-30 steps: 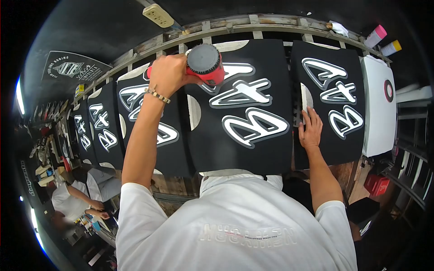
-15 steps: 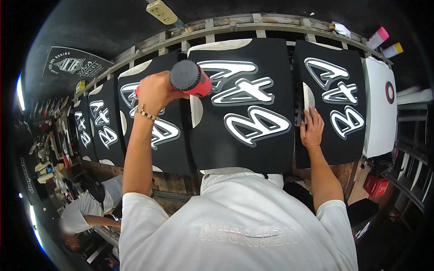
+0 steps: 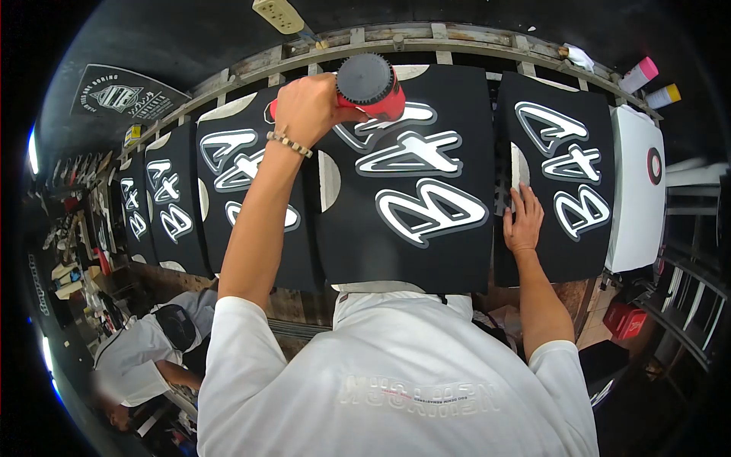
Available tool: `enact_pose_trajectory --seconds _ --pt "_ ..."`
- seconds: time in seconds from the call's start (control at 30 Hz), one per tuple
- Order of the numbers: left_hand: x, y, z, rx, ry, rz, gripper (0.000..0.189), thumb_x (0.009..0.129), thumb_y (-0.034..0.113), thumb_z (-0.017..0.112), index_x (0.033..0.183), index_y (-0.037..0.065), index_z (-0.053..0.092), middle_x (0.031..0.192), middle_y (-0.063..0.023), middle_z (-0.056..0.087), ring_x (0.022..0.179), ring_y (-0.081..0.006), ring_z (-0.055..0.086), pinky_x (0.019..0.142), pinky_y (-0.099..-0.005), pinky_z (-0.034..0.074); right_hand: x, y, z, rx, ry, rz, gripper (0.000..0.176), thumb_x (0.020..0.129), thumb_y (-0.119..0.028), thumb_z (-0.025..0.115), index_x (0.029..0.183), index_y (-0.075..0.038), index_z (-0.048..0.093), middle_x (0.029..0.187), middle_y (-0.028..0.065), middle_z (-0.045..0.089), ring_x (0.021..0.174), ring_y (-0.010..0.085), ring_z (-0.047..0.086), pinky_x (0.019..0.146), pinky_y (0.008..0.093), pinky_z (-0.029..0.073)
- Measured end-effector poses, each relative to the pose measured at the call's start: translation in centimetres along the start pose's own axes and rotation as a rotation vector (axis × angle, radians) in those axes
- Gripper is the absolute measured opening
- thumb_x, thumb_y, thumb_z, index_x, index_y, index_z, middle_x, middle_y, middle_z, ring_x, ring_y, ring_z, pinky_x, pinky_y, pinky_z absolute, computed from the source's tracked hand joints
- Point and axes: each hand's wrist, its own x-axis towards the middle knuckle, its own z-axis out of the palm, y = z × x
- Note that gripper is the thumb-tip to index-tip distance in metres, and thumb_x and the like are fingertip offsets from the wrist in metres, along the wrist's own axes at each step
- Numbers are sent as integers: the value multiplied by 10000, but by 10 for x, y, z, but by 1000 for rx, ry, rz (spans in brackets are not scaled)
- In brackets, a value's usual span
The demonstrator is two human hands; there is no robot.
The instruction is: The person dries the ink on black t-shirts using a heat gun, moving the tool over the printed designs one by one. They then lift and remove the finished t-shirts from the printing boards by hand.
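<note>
My left hand (image 3: 308, 108) grips a red heat gun (image 3: 368, 82) with a round, ribbed black back end. It is held over the top of a black shirt (image 3: 403, 263) that lies flat in front of me, printed with large white, grey-edged letters. The heat gun covers part of the upper lettering, and its nozzle is mostly hidden. My right hand (image 3: 524, 219) lies with fingers extended on the left edge of another black shirt (image 3: 548, 263) with the same print, beside a pale exposed patch.
More printed black shirts (image 3: 179, 251) line up to the left. At the right end is a white panel (image 3: 636, 228). A wooden rail (image 3: 487, 47) runs behind, with a power outlet (image 3: 278, 15) above. Another person (image 3: 145, 354) bends at lower left. A red container (image 3: 626, 321) stands lower right.
My left hand has moved the heat gun right and farther up, toward the top of the middle shirt. My right hand stays in place on the right shirt.
</note>
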Motion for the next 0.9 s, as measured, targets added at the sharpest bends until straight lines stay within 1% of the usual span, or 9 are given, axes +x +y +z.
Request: enact_pose_trajectory --seconds 0.13,0.27,0.33,0.47,0.5,0.63,0.7,0.8,0.9 --pt "5 -2 -3 -16 5 32 570 567 561 955 707 74 692 682 -112 698 671 -351 702 596 -434 545 0 1 -1 7 4 1 544 945 -150 635 1484 -135 563 1624 76 460 1498 337 413 1228 498 312" --pt "-8 -17 -11 21 5 5 570 568 565 952 711 75 699 710 -110 707 691 -349 707 609 -437 548 0 0 0 9 0 5 561 935 -139 645 1489 -138 560 1622 72 462 1499 333 414 1231 502 310" --pt "-16 -20 -27 77 -114 -76 576 562 568 951 725 74 705 732 -106 714 724 -352 713 627 -440 553 0 1 0 4 2 7 562 934 -138 647 1489 -139 560 1620 71 464 1499 333 414 1231 501 311" --pt "-39 -26 -42 69 -120 -171 539 583 548 947 813 99 758 796 -91 744 797 -345 728 680 -449 560 0 -1 -1 10 3 1 557 938 -141 647 1488 -139 562 1616 74 469 1500 334 413 1230 500 311" --pt "-43 -27 -46 70 -169 -221 529 595 542 943 847 108 774 826 -84 754 814 -336 732 698 -453 562 0 0 0 9 3 -1 557 938 -141 647 1488 -139 562 1616 74 469 1500 334 413 1230 500 311" --pt "-52 -27 -50 56 -193 -248 535 589 535 949 840 99 765 822 -90 750 804 -346 730 697 -452 566 1 -1 0 12 9 -3 552 926 -156 670 1471 -150 584 1612 79 469 1483 340 429 1217 509 329" --pt "-56 -26 -40 11 -78 -189 541 575 532 958 818 94 753 810 -92 744 778 -353 726 679 -445 569 1 -1 -1 9 6 -6 547 928 -152 667 1469 -144 586 1611 82 470 1485 342 428 1216 511 329" --pt "-58 -18 -36 -34 -72 -124 559 558 537 963 798 85 738 789 -89 733 751 -354 721 656 -438 569 1 -2 -1 11 1 -1 540 930 -145 661 1464 -133 588 1609 86 474 1485 346 427 1212 512 330" --pt "-64 -7 -35 -77 -54 -130 550 559 528 966 795 88 734 788 -84 729 747 -347 721 651 -437 568 1 0 1 12 3 -5 543 929 -142 661 1467 -133 586 1607 86 476 1485 348 427 1208 512 333"
